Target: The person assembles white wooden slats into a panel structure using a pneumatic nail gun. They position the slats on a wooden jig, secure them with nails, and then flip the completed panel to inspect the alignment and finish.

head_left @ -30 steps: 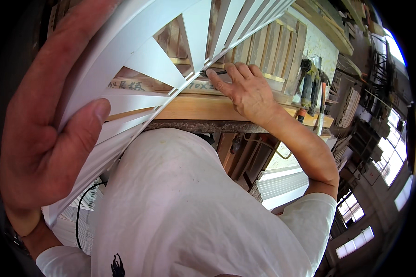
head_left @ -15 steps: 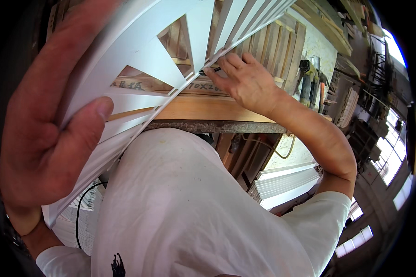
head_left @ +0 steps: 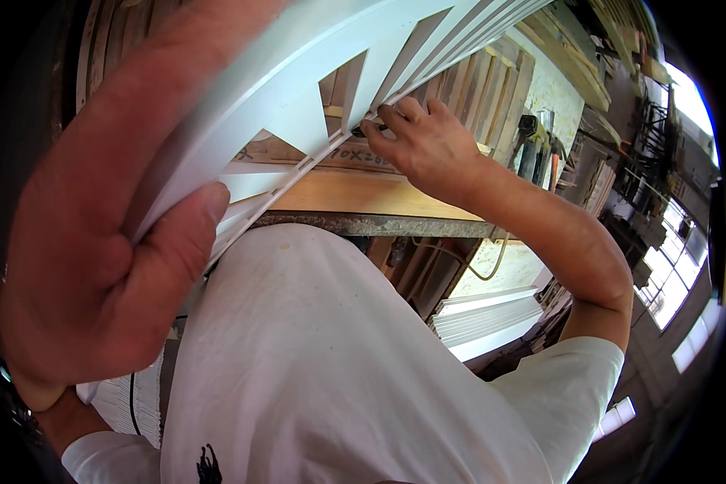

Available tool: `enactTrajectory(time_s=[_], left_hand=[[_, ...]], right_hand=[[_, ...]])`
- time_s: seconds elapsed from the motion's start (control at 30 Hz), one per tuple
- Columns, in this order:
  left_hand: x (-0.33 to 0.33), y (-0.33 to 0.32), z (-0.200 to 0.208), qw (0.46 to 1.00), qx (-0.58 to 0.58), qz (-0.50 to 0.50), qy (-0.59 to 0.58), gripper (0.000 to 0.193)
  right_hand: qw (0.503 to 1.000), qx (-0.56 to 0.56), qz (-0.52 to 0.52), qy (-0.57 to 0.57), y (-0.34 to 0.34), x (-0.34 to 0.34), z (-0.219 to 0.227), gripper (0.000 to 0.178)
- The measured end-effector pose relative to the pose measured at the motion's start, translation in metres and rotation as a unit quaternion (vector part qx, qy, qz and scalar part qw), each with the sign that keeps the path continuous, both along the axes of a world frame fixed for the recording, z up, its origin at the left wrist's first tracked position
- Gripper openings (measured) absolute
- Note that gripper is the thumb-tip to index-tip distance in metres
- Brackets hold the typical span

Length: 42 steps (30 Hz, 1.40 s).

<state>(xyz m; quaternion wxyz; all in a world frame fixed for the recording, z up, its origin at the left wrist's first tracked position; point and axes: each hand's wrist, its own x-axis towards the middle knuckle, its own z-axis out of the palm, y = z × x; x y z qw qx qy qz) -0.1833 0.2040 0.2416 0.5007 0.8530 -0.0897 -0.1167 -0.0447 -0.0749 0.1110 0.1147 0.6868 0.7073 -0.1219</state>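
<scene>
A white slatted panel (head_left: 286,97), like a louvred shutter, is held tilted up before me, its curved outer rail toward the upper left. My left hand (head_left: 97,266) is closed around that rail, thumb on the slat side; its fingertips run out of the picture at the top. Along the panel's lower edge runs a thin white strip (head_left: 306,164). At this strip my right hand (head_left: 434,153) is closed, thumb and bent fingers pinched together. Something small and dark shows at its fingertips, too hidden to name.
Under the panel lies a wooden board (head_left: 355,192) with dark handwriting, on a rough-edged bench (head_left: 339,222). Slatted timber (head_left: 484,93) and power tools (head_left: 532,145) are at the right. Below the bench are a bundle of white slats (head_left: 488,319) and a thin hose (head_left: 484,274).
The panel has swung to the right and now shows its slats more edge-on. My left hand has moved right and slightly down with it. My right hand stays at the strip, shifted slightly.
</scene>
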Motion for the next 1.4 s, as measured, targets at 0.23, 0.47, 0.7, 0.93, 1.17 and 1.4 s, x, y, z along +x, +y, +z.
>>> enactTrajectory(time_s=[0.23,0.47,0.7,0.93,1.17,1.4], left_hand=[[0.006,0.002,0.004,0.999,0.042,-0.031,-0.006,0.059],[0.013,-0.001,0.002,0.999,0.018,-0.041,-0.001,0.062],[0.004,-0.015,0.014,1.0,0.019,0.017,0.018,0.062],[0.005,-0.007,0.009,0.998,0.057,-0.009,-0.013,0.062],[0.006,-0.012,0.003,1.0,0.011,-0.003,-0.022,0.061],[-0.003,-0.018,0.005,0.999,0.041,-0.015,-0.02,0.061]], right_hand=[[0.998,-0.024,-0.057,0.016,-0.003,-0.004,-0.002,0.044],[0.975,-0.015,-0.212,0.064,-0.017,-0.024,-0.01,0.053],[0.918,-0.041,-0.362,0.159,-0.014,-0.04,-0.009,0.056],[0.791,0.017,-0.517,0.325,-0.03,-0.056,-0.036,0.059],[0.732,0.056,-0.58,0.353,-0.027,-0.067,-0.009,0.068],[0.891,0.087,-0.429,0.118,-0.025,-0.095,-0.016,0.07]])
